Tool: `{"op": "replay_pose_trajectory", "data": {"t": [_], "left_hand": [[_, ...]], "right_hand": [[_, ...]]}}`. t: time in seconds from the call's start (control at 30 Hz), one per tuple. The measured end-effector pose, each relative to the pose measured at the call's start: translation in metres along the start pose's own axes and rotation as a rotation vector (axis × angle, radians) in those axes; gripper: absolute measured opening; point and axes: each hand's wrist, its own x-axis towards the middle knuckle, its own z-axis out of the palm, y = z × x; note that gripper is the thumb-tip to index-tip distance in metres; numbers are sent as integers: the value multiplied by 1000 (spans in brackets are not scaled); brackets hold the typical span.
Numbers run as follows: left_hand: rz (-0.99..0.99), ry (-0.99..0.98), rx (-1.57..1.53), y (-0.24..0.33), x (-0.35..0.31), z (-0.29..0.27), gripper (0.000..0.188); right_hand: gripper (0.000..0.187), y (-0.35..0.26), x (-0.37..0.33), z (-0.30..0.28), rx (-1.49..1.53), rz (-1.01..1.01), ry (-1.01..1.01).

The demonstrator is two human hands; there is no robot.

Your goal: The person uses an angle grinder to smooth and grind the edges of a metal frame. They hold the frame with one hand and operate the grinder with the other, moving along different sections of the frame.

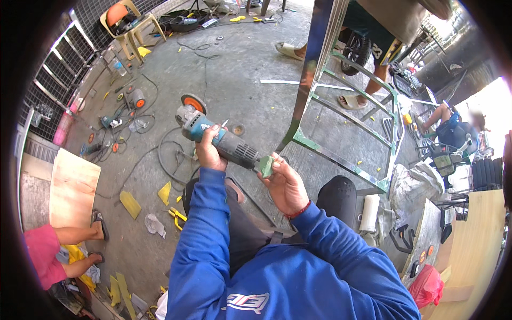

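My left hand is wrapped round the teal and black body of an angle grinder. Its orange-rimmed disc points up and away from me at the far left end. At the grinder's rear end, my right hand pinches a small, flat, pale green piece between thumb and fingers. I cannot tell whether that piece touches the grinder. Just beyond my right hand stands a metal frame with green-coated bars and a tall, shiny upright.
Black cable loops over the concrete floor left of the grinder. Yellow scraps and yellow-handled pliers lie near my left knee. More power tools are farther left. A person's sandalled foot is behind the frame; another person's legs are at left.
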Motion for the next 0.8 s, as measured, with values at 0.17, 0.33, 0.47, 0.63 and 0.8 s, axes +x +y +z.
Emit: {"op": "replay_pose_trajectory", "data": {"t": [0.17, 0.33, 0.47, 0.63, 0.8], "left_hand": [[-23, -32, -60, 5, 2, -5, 24], [9, -23, -10, 11, 3, -4, 26], [102, 4, 64, 17, -2, 1, 29], [170, -33, 106, 23, -9, 11, 34], [188, -94, 101, 23, -8, 14, 42]], "right_hand": [[28, 3, 27, 4, 22, 12, -43], [18, 3, 40, 11, 97, 44, 18], [20, 5, 42, 16, -53, 78, 46], [19, -2, 39, 26, -29, 152, 59], [20, -16, 28, 33, -58, 128, 98]]}}
